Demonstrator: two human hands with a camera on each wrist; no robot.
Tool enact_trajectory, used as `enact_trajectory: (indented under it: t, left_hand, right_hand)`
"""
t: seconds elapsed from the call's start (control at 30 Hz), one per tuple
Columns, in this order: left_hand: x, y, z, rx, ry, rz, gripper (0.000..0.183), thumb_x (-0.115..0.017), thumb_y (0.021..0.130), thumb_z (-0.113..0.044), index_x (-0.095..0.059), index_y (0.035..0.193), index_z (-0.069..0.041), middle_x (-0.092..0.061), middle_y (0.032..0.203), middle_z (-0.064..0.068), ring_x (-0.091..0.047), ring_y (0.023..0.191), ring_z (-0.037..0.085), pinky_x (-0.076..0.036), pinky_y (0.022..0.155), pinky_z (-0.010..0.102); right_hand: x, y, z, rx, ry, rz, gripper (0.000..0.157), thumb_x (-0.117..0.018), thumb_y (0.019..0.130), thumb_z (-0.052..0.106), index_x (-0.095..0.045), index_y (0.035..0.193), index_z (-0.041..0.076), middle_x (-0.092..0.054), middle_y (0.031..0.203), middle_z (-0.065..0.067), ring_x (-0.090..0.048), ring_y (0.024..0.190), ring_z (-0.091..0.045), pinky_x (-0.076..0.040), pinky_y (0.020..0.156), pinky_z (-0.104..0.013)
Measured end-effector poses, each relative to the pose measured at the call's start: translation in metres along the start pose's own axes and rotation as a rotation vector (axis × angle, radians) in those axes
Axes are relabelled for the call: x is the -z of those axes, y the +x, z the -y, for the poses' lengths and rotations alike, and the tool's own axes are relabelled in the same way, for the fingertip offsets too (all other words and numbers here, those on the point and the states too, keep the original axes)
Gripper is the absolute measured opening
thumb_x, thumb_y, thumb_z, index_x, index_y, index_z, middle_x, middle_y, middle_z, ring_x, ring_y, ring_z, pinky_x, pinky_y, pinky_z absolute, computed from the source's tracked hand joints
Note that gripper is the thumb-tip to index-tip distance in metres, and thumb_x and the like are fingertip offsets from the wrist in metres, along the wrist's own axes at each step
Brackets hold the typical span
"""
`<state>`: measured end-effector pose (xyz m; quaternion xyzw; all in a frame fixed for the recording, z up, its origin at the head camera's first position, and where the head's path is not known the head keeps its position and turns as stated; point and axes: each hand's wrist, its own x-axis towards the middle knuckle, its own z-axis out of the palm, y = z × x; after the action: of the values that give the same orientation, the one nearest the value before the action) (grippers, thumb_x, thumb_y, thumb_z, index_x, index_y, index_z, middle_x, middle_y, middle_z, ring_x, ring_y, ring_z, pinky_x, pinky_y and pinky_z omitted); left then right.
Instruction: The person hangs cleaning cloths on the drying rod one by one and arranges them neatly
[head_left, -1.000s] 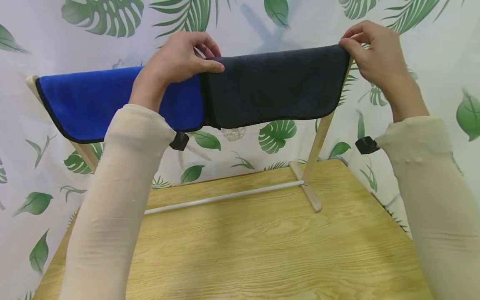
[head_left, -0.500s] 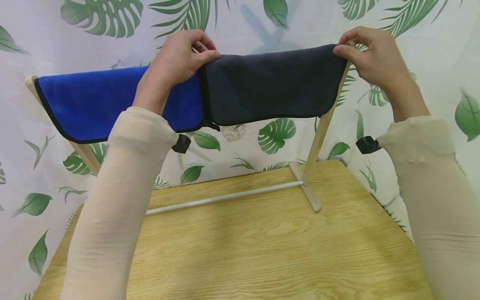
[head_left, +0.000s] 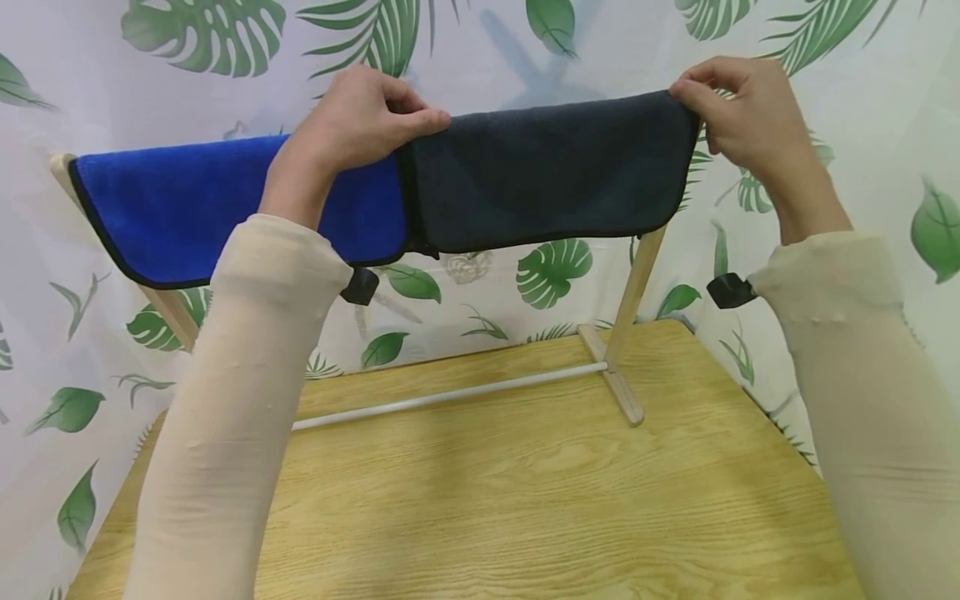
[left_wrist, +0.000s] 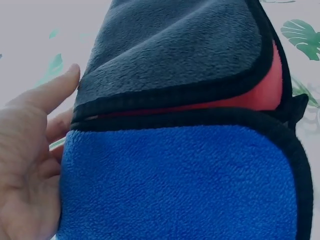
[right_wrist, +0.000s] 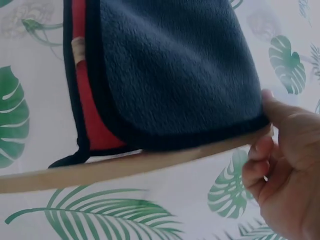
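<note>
A dark grey towel [head_left: 555, 171] with black edging hangs folded over the top of a wooden rack. Its red underside [left_wrist: 272, 85] shows in the left wrist view. Beside it on the left hangs a blue towel [head_left: 172, 208], also black-edged; the two meet at their borders. My left hand [head_left: 360, 121] pinches the grey towel's top fold near its left end, thumb in front and fingers behind. At the top right corner my right hand [head_left: 750, 104] pinches the same fold, close to the rack's wooden post [right_wrist: 100, 172]. The rack's top bar is hidden under the towels.
The rack's right foot [head_left: 615, 379] stands on a wood-grain table [head_left: 525, 500], and a white lower rod [head_left: 450, 394] runs leftward from it. Behind hangs a white leaf-patterned backdrop [head_left: 480, 292]. My left forearm covers part of the rack's left side.
Both hands shift slightly along the grey towel's top fold, the left one back and forth, the right one a little leftward. The towel's lower edge moves slightly; the blue towel stays put.
</note>
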<state>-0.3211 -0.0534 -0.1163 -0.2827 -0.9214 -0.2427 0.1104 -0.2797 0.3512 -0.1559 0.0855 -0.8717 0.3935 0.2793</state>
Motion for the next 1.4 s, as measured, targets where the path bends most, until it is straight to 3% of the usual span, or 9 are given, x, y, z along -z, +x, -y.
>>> enact_trajectory:
  t: [0.2, 0.37, 0.7, 1.03, 1.4]
  left_hand:
    - [0.005, 0.001, 0.0, 0.012, -0.012, 0.068, 0.041, -0.067, 0.102, -0.035, -0.07, 0.133, -0.01, -0.066, 0.123, 0.008, -0.055, 0.109, 0.022, -0.045, 0.099, 0.037]
    - [0.005, 0.004, -0.002, 0.02, -0.018, 0.079, 0.041, -0.071, 0.1, -0.032, -0.069, 0.133, -0.008, -0.065, 0.122, 0.009, -0.055, 0.107, 0.021, -0.045, 0.1, 0.036]
    - [0.001, 0.004, -0.003, 0.026, -0.009, 0.042, 0.04, -0.075, 0.097, -0.029, -0.068, 0.128, -0.005, -0.062, 0.115, 0.007, -0.054, 0.098, 0.016, -0.044, 0.089, 0.029]
    - [-0.004, 0.004, -0.003, 0.003, 0.017, 0.02, 0.037, -0.074, 0.098, -0.027, -0.064, 0.126, -0.005, -0.061, 0.121, 0.01, -0.056, 0.105, 0.021, -0.047, 0.09, 0.032]
    - [-0.012, -0.001, 0.002, -0.03, 0.04, -0.062, 0.032, -0.073, 0.098, -0.029, -0.066, 0.123, -0.01, -0.064, 0.12, 0.005, -0.058, 0.101, 0.019, -0.045, 0.086, 0.031]
  right_hand:
    - [0.005, -0.005, -0.011, 0.031, 0.212, 0.044, 0.017, -0.066, 0.102, 0.011, -0.077, 0.114, 0.013, -0.062, 0.098, 0.003, -0.049, 0.058, -0.012, -0.042, 0.055, -0.015]
    - [0.006, -0.005, -0.015, 0.021, 0.327, 0.092, 0.02, -0.068, 0.1, 0.005, -0.075, 0.118, 0.011, -0.06, 0.101, -0.002, -0.048, 0.059, -0.014, -0.044, 0.056, -0.015]
    - [0.005, -0.005, -0.016, 0.035, 0.307, 0.096, 0.02, -0.066, 0.101, 0.006, -0.074, 0.118, 0.013, -0.06, 0.097, -0.002, -0.045, 0.055, -0.014, -0.039, 0.052, -0.018]
    - [0.005, -0.004, -0.015, 0.012, 0.272, 0.097, 0.017, -0.065, 0.102, 0.01, -0.072, 0.117, 0.015, -0.059, 0.09, -0.003, -0.049, 0.056, -0.015, -0.045, 0.056, -0.017]
    - [-0.001, -0.005, -0.019, -0.012, 0.351, 0.075, 0.024, -0.064, 0.102, 0.008, -0.072, 0.125, 0.014, -0.06, 0.107, 0.0, -0.048, 0.057, -0.014, -0.045, 0.057, -0.018]
